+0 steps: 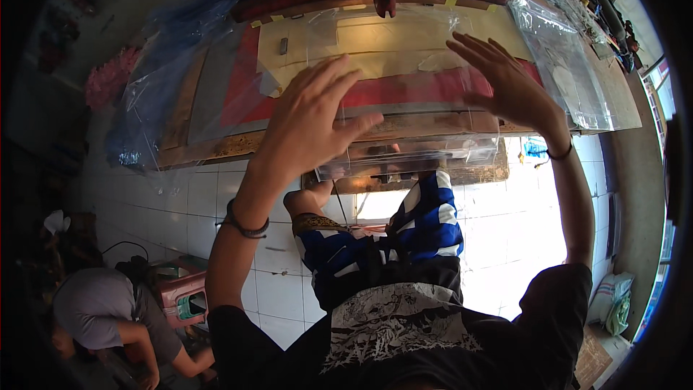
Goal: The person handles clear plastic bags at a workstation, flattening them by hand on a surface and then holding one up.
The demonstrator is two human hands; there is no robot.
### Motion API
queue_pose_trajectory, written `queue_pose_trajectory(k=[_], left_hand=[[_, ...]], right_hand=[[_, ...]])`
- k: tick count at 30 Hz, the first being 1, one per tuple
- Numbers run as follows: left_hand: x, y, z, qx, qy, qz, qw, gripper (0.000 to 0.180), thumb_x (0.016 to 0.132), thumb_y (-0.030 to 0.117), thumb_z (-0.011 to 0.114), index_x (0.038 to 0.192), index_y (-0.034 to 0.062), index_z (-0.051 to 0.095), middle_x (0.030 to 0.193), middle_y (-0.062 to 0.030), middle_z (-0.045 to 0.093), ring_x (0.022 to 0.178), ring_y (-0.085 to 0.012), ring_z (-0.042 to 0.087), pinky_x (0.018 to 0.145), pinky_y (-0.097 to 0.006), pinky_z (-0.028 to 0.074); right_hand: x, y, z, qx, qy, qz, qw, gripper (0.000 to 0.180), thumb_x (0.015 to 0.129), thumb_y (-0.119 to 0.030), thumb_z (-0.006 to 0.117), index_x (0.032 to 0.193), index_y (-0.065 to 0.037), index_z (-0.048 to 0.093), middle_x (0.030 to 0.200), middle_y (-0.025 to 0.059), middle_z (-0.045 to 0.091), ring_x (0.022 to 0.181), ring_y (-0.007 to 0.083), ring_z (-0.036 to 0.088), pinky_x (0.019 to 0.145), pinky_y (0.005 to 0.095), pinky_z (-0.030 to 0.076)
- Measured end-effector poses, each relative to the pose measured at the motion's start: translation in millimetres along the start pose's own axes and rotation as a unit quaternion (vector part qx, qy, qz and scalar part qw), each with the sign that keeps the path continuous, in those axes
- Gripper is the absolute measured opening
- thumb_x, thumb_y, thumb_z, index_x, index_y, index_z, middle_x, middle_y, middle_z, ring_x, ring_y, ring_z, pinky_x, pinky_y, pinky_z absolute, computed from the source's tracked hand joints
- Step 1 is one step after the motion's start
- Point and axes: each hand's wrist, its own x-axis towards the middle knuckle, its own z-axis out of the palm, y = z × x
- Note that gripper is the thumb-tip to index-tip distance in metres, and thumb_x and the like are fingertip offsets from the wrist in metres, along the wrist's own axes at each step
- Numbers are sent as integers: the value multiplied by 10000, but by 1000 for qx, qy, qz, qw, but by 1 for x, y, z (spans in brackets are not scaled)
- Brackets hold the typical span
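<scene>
A clear plastic sheet (pixel 419 124) lies on the work table in front of me, its near end bending down over the wooden front edge. Over its left part my left hand (pixel 314 112) is held with fingers stretched and thumb apart, gripping nothing. My right hand (pixel 505 87) is spread in the same way by the sheet's right side. Whether either palm touches the plastic I cannot tell. Beneath the sheet are a yellowish board (pixel 390 36) and a red strip (pixel 238 87). A dark red curved bar (pixel 325 1) with a metal frame spans the far side.
More clear plastic lies at the table's right (pixel 559 50), with a bluish plastic heap (pixel 177 43) at the left. Pink material (pixel 112 76) is beyond that heap. A person in grey (pixel 97 307) bends down at lower left beside a pink stool (pixel 180 296). White tiles cover the floor.
</scene>
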Motion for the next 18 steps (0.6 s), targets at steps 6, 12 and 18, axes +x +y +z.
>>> queue_pose_trajectory(k=[6, 12, 18], left_hand=[[63, -57, 24, 104, 25, 41, 993, 747, 928, 510, 588, 1395, -57, 455, 1499, -262, 386, 1401, -354, 377, 1162, -417, 308], [69, -68, 34, 40, -2, 23, 999, 755, 916, 501, 588, 1363, -96, 472, 1466, -258, 436, 1363, -353, 438, 1134, -411, 359], [73, -72, 34, -12, 43, 9, 999, 582, 907, 385, 641, 1243, -85, 579, 1302, -272, 574, 1203, -360, 580, 1007, -405, 475]], right_hand=[[51, 47, 42, 42, 81, 25, 996, 691, 980, -448, 532, 1453, 32, 379, 1531, 223, 351, 1432, 350, 320, 1170, 406, 302], [46, 51, 60, 62, 74, 44, 994, 691, 986, -438, 509, 1447, 60, 378, 1546, 254, 311, 1460, 362, 267, 1208, 421, 201], [49, 51, 53, 18, 139, -1, 990, 539, 950, -325, 604, 1343, 35, 522, 1406, 225, 517, 1300, 341, 506, 1065, 417, 404]])
